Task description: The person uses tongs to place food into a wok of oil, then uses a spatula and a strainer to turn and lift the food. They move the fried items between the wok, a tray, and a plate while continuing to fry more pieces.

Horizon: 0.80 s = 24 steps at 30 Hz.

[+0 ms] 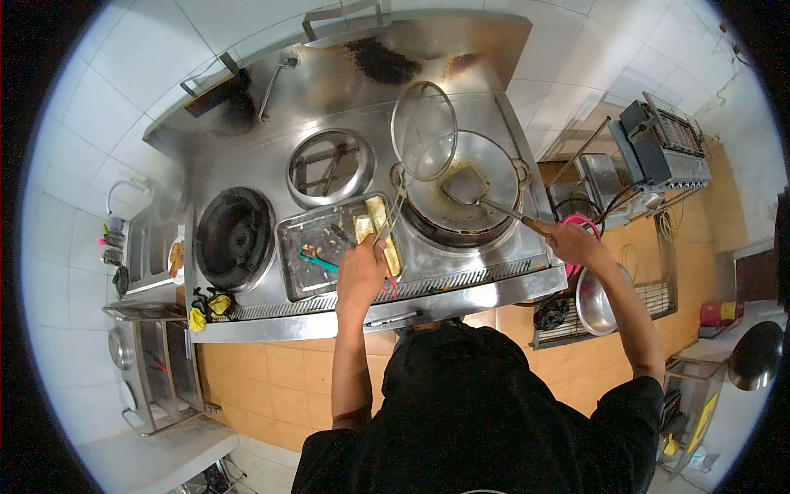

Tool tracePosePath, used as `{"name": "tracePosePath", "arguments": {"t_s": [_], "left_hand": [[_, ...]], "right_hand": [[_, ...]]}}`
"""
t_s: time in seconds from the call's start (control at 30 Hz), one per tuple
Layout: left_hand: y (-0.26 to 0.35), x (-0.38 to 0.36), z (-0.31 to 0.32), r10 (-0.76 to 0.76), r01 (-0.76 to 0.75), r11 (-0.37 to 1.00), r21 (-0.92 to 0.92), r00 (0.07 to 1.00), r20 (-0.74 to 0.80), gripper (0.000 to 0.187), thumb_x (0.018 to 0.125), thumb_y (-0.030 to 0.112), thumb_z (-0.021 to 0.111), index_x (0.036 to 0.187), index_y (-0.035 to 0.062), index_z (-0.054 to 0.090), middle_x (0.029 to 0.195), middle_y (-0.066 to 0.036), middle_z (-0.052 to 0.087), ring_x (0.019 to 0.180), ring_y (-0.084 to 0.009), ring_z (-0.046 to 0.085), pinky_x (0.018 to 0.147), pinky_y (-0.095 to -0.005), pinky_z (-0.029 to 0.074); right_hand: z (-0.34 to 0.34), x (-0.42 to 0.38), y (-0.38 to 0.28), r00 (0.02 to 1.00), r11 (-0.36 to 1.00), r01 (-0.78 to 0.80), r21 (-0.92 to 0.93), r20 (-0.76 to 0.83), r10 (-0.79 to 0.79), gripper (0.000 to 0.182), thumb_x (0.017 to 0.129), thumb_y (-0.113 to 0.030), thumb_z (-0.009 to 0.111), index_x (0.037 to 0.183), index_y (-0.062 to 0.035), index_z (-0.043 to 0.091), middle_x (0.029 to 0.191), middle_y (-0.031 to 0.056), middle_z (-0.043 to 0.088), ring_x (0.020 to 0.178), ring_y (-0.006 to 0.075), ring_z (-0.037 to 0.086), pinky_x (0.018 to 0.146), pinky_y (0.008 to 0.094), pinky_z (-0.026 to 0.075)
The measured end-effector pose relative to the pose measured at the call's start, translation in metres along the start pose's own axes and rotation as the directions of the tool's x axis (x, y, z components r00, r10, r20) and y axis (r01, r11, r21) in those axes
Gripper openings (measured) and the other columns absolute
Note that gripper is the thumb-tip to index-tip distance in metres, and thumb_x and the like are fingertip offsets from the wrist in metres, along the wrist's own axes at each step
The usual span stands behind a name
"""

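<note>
Nearest, black garment: it covers the person's shoulders, and both bare forearms reach forward from it over the stove edge.
Left hand: closed, with the fingers wrapped around the handle of the wire strainer; the hand is above the front right part of the tray.
Right hand: also closed, gripping the wooden handle end of the ladle, just beside the right edge of the stove.
Wire strainer: its long axis goes forward and slightly to the right from the left hand; the round hoop is the far end and overlaps the wok's left rim in this view. Whether they touch, I cannot tell.
Ladle: its long axis runs from the right hand to the left and slightly forward, so the metal head points left, inside the wok.
Metal tray: rectangular, left of the wok, with oblong pale yellow pieces along its right side and a turquoise-handled tool lying at a slant.
Wok: round, two-eared, with something yellowish on its inside.
Black burner: left of the tray.
Steel ring: just behind the tray.
Steel backsplash: farthest, darkly stained.
</note>
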<state>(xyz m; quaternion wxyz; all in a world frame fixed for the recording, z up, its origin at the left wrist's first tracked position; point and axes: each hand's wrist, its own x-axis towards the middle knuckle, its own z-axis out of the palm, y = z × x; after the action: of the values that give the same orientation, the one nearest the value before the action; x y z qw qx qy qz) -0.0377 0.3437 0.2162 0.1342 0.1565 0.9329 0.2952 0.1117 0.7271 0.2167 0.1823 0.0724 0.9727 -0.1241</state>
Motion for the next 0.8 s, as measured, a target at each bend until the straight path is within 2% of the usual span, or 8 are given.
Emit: {"name": "tracePosePath", "arguments": {"t_s": [0.07, 0.2, 0.27, 0.4, 0.6, 0.8], "left_hand": [[0.003, -0.001, -0.002, -0.040, 0.040, 0.998, -0.039, 0.999, -0.002, 0.023, 0.096, 0.017, 0.051, 0.100, -0.0011, 0.064, 0.079, -0.032, 0.061, 0.082, -0.0502, 0.059, 0.072, -0.0563, 0.043], [-0.006, 0.002, 0.009, 0.014, -0.016, 0.999, -0.034, 0.998, -0.065, 0.023, 0.096, 0.018, 0.051, 0.098, -0.0014, 0.064, 0.078, -0.032, 0.061, 0.082, -0.0499, 0.060, 0.072, -0.0564, 0.043], [-0.004, 0.003, 0.008, -0.015, 0.015, 1.000, 0.007, 1.000, 0.000, 0.030, 0.097, 0.024, 0.049, 0.109, 0.0003, 0.064, 0.083, -0.032, 0.064, 0.085, -0.0501, 0.061, 0.075, -0.0561, 0.047], [-0.001, 0.001, 0.006, 0.013, -0.013, 1.000, 0.022, 1.000, 0.007, 0.030, 0.098, 0.024, 0.049, 0.110, 0.0006, 0.064, 0.085, -0.032, 0.064, 0.086, -0.0502, 0.061, 0.076, -0.0566, 0.046], [-0.003, 0.001, 0.006, 0.024, -0.024, 0.999, -0.024, 0.999, -0.029, 0.029, 0.097, 0.022, 0.049, 0.110, 0.0013, 0.064, 0.084, -0.033, 0.063, 0.085, -0.0504, 0.061, 0.076, -0.0566, 0.046], [-0.011, 0.000, 0.010, -0.008, 0.008, 0.999, -0.032, 1.000, 0.002, 0.027, 0.097, 0.022, 0.049, 0.111, 0.0037, 0.064, 0.086, -0.032, 0.064, 0.086, -0.0500, 0.061, 0.076, -0.0570, 0.046]], "right_hand": [[-0.016, -0.004, -0.016, 0.998, 1.000, -0.022, 0.010, 0.055, 0.021, 0.049, 0.089, -0.013, 0.054, 0.138, -0.0089, 0.050, 0.100, 0.0296, 0.063, 0.090, 0.0448, 0.063, 0.079, 0.0505, 0.049], [-0.020, -0.003, -0.019, 0.998, 0.999, 0.001, 0.053, 0.057, -0.004, 0.050, 0.090, -0.013, 0.054, 0.139, -0.0089, 0.048, 0.101, 0.0295, 0.064, 0.092, 0.0445, 0.063, 0.081, 0.0496, 0.049], [-0.022, -0.001, -0.021, 0.994, 0.998, -0.030, 0.055, 0.106, 0.024, 0.050, 0.091, -0.013, 0.053, 0.141, -0.0095, 0.047, 0.104, 0.0291, 0.064, 0.095, 0.0438, 0.063, 0.083, 0.0490, 0.048], [-0.030, -0.004, -0.029, 0.991, 0.994, -0.061, 0.088, 0.124, 0.050, 0.050, 0.091, -0.014, 0.052, 0.141, -0.0098, 0.046, 0.105, 0.0291, 0.063, 0.097, 0.0438, 0.062, 0.085, 0.0486, 0.047], [-0.013, 0.001, 0.007, 0.998, 0.996, 0.010, 0.085, 0.060, -0.015, 0.049, 0.093, -0.017, 0.053, 0.141, -0.0129, 0.047, 0.101, 0.0284, 0.064, 0.094, 0.0419, 0.063, 0.081, 0.0479, 0.048], [-0.026, -0.016, 0.018, 0.995, 0.999, -0.041, 0.010, -0.093, 0.041, 0.047, 0.093, -0.016, 0.054, 0.140, -0.0188, 0.050, 0.083, 0.0251, 0.065, 0.080, 0.0424, 0.064, 0.072, 0.0485, 0.049]]}}
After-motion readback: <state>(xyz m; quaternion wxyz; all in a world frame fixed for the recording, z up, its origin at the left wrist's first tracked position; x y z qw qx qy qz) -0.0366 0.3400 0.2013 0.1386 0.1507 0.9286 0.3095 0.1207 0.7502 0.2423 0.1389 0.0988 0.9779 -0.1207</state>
